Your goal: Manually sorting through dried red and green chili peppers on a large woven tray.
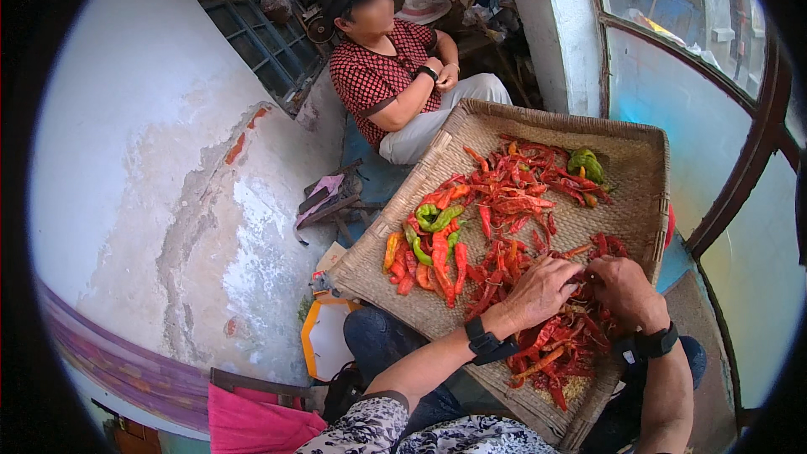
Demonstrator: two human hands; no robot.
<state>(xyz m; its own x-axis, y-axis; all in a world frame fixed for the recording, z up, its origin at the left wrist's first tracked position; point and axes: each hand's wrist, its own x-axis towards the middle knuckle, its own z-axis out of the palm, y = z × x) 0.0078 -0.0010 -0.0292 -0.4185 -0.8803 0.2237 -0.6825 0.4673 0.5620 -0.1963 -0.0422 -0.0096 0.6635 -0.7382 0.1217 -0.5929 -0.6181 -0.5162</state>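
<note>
- Head view, with the dial centred on the woven tray (403, 235), 12 being the far side: the heaped red chillies (551, 338) lie between 4 and 5 o'clock, wrinkled and tangled, on the tray's near part.
- The left hand (542, 287) comes in from 7 o'clock and sits just off the centre, towards 4, over the far edge of that heap. Its grip is bent, with the fingers curled down; I cannot tell whether it pinches a chilli.
- The right hand (626, 290) lies between 3 and 4 o'clock, knuckles up, its fingers near the left hand's. Its fingertips are partly hidden, so I cannot tell whether that grip is pressed together or holding anything.
- Each wrist wears a dark band.
- At 12 o'clock, a second spread of red chillies (517, 193) lies on the tray.
- At 9, plump red and orange peppers (440, 261) lie beside curled green ones (435, 219).
- At 1, a crumpled green pepper (586, 166) rests near the far wall of the tray.
- Between 4 and 5, beyond the heap, pale seeds (576, 388) are scattered on the weave.
- At 11, a seated person (387, 76) in a dark cap and patterned red shirt holds both hands together.
- At 8, a white container with an orange rim (315, 332) stands nearer than a pink cloth (256, 422).
</note>
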